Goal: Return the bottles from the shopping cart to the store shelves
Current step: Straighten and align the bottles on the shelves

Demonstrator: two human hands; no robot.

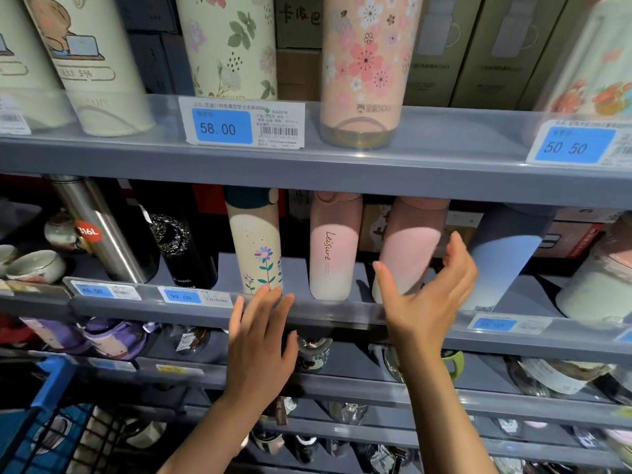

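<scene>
On the middle shelf [328,314] stand a cream flowered bottle [254,246], a pink "Leisure" bottle [333,249], a second pink bottle [408,239] that leans left, and a blue bottle [506,254]. My right hand [431,295] is spread open just in front of the leaning pink bottle, thumb at its left side, fingers at its right, not gripping it. My left hand [261,340] lies flat with straight fingers over the shelf's front rail, fingertips near the flowered bottle's base. The blue shopping cart [44,415] shows at the lower left.
A steel flask [102,230] and a black bottle [178,241] stand to the left. The upper shelf [342,162] holds tall flowered bottles and price tags. Lower shelves carry glass cups and purple bottles. Small ceramic cups [34,266] sit at far left.
</scene>
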